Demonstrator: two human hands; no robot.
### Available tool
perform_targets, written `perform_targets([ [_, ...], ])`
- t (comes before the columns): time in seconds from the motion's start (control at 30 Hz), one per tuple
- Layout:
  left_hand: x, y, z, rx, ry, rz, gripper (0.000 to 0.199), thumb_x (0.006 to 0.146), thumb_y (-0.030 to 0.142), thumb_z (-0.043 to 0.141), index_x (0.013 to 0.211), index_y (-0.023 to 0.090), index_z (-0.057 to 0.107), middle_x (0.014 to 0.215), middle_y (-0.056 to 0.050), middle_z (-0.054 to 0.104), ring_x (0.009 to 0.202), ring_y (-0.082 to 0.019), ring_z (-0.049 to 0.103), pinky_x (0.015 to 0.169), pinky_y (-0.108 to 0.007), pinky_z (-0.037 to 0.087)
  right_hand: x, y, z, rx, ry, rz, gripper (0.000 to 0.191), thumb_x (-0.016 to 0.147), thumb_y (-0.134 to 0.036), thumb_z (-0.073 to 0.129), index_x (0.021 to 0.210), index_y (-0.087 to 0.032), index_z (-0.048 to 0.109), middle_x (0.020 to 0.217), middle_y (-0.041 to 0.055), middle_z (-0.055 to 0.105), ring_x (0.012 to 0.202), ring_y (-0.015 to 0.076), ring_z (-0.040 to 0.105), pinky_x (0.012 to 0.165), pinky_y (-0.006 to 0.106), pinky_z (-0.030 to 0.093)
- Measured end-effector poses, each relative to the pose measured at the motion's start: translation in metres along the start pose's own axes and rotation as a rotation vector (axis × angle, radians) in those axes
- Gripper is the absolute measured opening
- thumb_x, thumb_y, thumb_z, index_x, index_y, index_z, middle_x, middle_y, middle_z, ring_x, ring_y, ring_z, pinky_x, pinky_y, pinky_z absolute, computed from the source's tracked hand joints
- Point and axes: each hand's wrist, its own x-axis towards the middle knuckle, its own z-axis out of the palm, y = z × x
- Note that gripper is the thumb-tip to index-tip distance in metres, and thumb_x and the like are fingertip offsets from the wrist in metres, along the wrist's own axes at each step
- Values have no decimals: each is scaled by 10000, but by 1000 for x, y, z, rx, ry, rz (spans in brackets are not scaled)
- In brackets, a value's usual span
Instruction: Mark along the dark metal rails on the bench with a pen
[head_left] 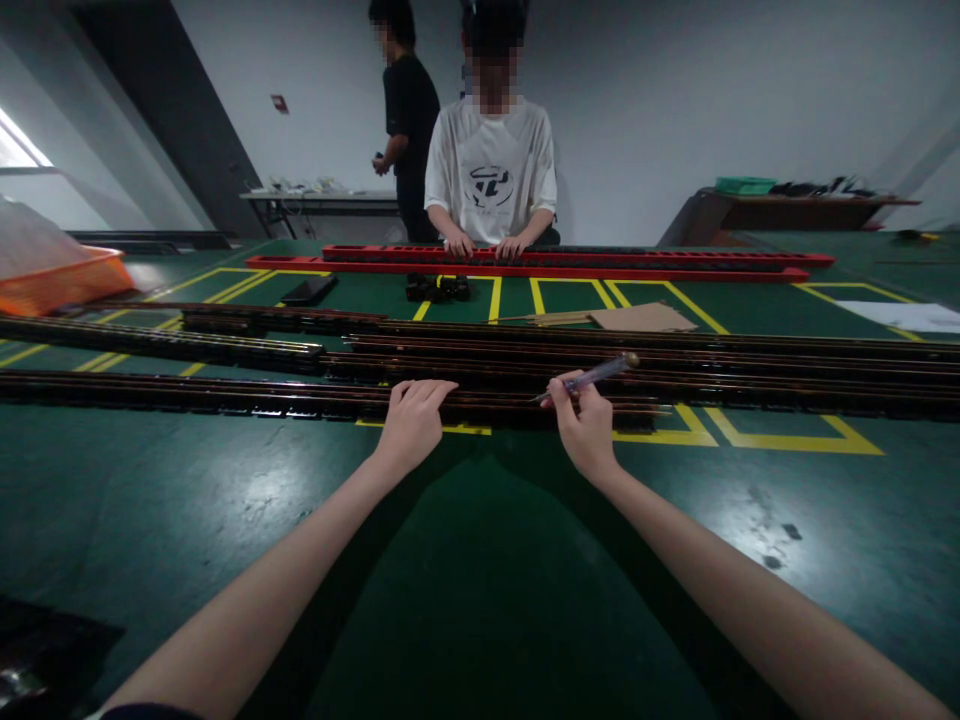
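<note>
Several long dark strips point(675, 365) run from side to side across the green table point(495, 580). My left hand point(412, 420) lies on the nearest strip, with its fingers bent over the strip and pointing right; whether it grips the strip is hard to tell. In my right hand point(583, 425) is a screwdriver point(600, 371) with a clear handle, held between thumb and fingers. Its thin tip points left and down at the nearest strip, a little to the right of my left hand.
Across the table a person in a white shirt point(491, 170) has both hands on long red rails point(525, 265). Behind stands another person point(409, 120). A phone point(310, 290), small black parts point(437, 288), cardboard point(645, 317) and an orange basket point(67, 280) lie beyond the strips.
</note>
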Motion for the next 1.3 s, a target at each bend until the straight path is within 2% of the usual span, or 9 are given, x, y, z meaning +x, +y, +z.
perform_targets([
  [0.4,0,4,-2,54,-28,10,337,852,316,465,1146,180,556,1134,-89,647,1071,-254,555,938,-439,358,0,-2,-1,-9,-11,0,211,893,-364,467,787,-196,540,650,31,641,604,182,610,587,309,458],
  [0.63,-1,11,-1,137,1,-9,319,855,297,455,1120,164,575,1099,-112,645,1070,-284,527,960,-479,326,0,-3,-1,-20,-4,-7,228,894,-367,460,761,-201,539,652,34,641,595,182,606,586,310,459],
  [0.8,-2,13,2,168,47,-42,309,838,254,459,1116,194,581,1092,-102,650,1092,-296,512,991,-500,286,-1,-3,0,-33,17,-16,248,895,-386,463,746,-205,544,652,32,652,607,186,616,616,320,466],
  [1.0,-2,13,1,177,30,-90,334,822,200,443,1125,176,582,1104,-114,645,1098,-301,512,994,-510,276,0,-1,1,-26,37,0,246,891,-399,469,765,-204,549,656,34,660,631,196,631,633,328,470],
  [1.3,-3,14,1,178,37,-67,338,832,150,416,1123,190,582,1123,-93,647,1120,-288,510,1028,-521,232,0,0,1,-57,51,-2,246,887,-385,465,735,-208,543,644,27,647,617,190,612,613,321,448],
])
